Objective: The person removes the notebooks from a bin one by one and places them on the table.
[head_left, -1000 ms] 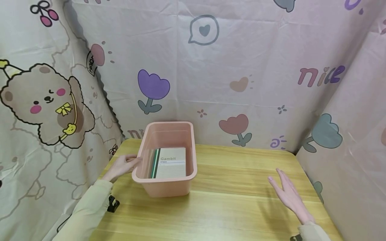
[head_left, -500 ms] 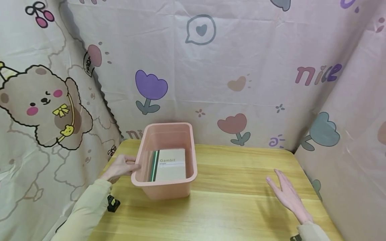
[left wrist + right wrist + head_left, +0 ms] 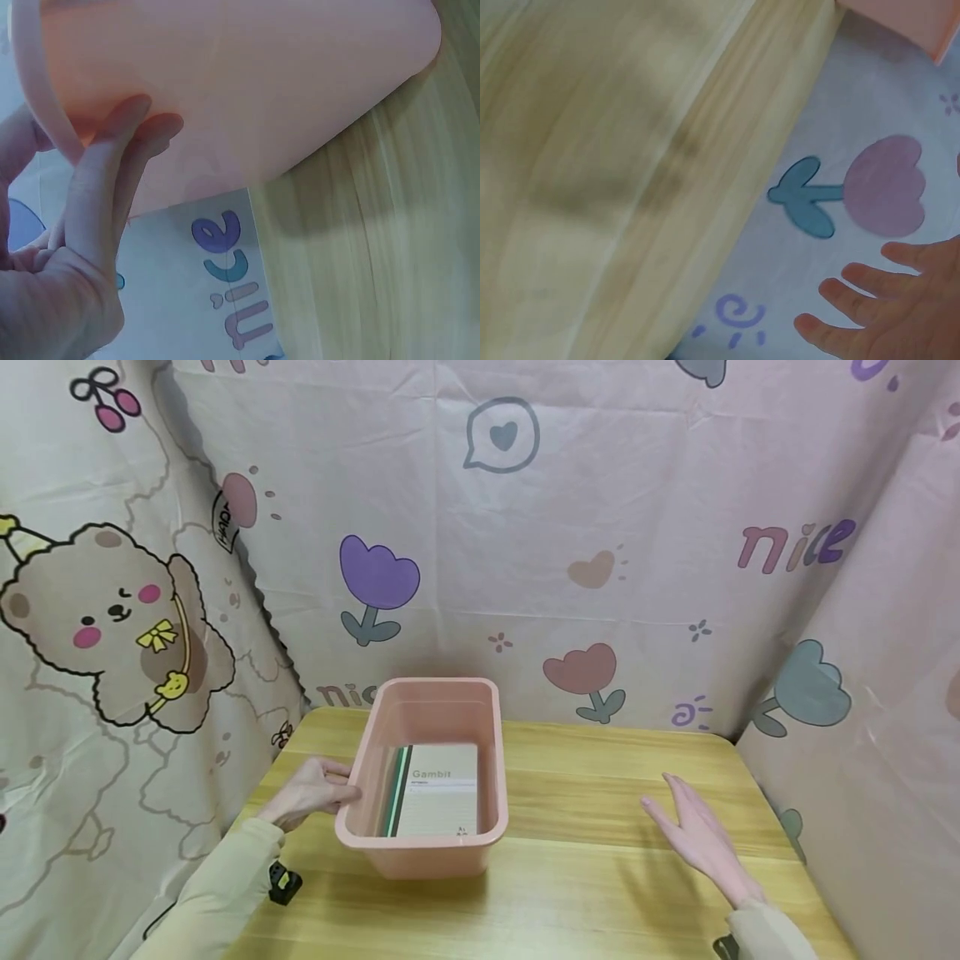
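Note:
A pink plastic bin (image 3: 427, 862) is at the left of the wooden table in the head view. Inside lies a notebook (image 3: 444, 789) with a pale cover reading "Gambit"; green and dark edges along its left side may belong to others beneath. My left hand (image 3: 311, 792) grips the bin's left rim. In the left wrist view, fingers (image 3: 101, 180) lie along the bin wall (image 3: 300, 75), with the thumb partly hidden behind the rim. My right hand (image 3: 697, 835) hovers above the table at the right, fingers spread and holding nothing, as the right wrist view also shows.
The wooden table (image 3: 600, 893) ends at a printed cloth (image 3: 675, 460) hung behind it and along both sides. A small black device (image 3: 283, 883) sits at the left wrist, another (image 3: 725, 947) at the right cuff.
Held by my left hand, the bin has shifted right and nearer to me with the notebook inside. My right hand has drifted slightly left, its fingers still spread.

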Demonstrator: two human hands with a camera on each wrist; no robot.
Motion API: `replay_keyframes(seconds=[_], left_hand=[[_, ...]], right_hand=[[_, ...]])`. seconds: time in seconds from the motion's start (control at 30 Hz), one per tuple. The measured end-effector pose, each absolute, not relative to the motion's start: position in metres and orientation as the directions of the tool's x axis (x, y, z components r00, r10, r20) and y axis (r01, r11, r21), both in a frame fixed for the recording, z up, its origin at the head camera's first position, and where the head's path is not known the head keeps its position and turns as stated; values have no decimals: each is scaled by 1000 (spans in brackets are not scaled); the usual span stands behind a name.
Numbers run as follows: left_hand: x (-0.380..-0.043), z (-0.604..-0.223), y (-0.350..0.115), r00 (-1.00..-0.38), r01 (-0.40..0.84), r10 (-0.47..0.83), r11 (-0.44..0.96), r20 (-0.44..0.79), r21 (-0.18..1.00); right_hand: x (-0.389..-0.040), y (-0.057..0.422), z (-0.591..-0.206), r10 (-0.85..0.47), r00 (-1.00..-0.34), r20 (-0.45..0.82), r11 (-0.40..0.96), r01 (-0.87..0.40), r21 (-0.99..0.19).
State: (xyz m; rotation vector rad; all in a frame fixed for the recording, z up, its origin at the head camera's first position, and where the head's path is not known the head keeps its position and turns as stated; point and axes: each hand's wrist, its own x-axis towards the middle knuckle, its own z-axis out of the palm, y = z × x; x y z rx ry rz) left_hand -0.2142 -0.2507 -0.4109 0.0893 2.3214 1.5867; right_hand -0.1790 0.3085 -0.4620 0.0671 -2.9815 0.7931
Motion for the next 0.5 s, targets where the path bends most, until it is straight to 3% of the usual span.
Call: replay_keyframes(seconds=[0.5], left_hand=[[-195, -413, -230, -935, -136, 256, 378, -245, 916]], right_hand=[[-195, 263, -432, -104, -989, 107, 888, -141, -437]])
